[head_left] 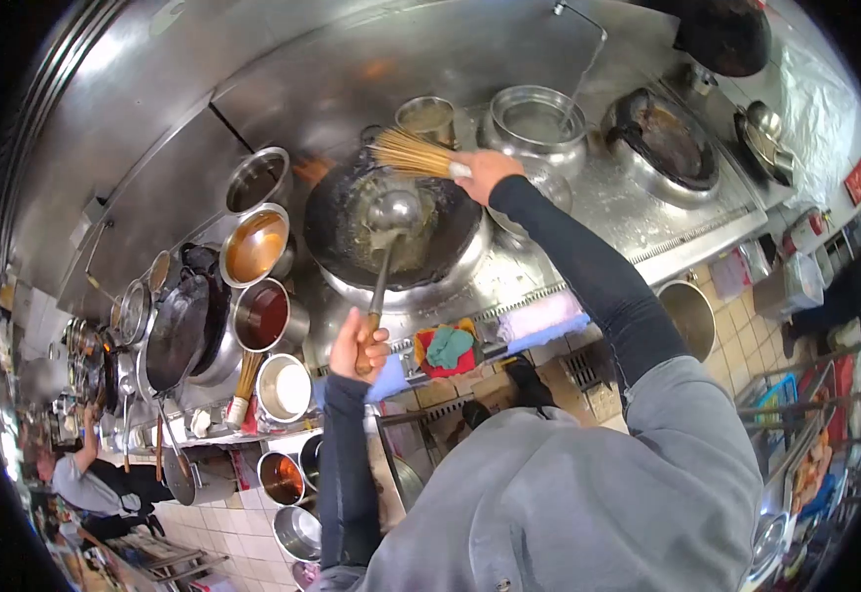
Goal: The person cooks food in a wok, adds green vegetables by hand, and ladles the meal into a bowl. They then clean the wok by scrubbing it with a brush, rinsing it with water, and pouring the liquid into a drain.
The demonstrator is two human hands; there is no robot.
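Observation:
My left hand (358, 345) is closed round the wooden handle of a ladle (394, 210). The ladle's round metal bowl lies inside a large dark wok (330, 222), where some cloudy liquid shows. In my right hand (490, 176) is a bamboo wok brush (413, 154), gripped at its pale bound end. Its bristles point left, over the far rim of the wok. A metal pot (429, 119) stands just behind the brush.
Left of the wok are pots of brown liquid (255, 247) and red sauce (263, 314). A lidless steel pot (537, 120) and another wok (663, 138) sit to the right. Folded cloths (447, 347) lie on the front edge. Another person (95, 479) works at far left.

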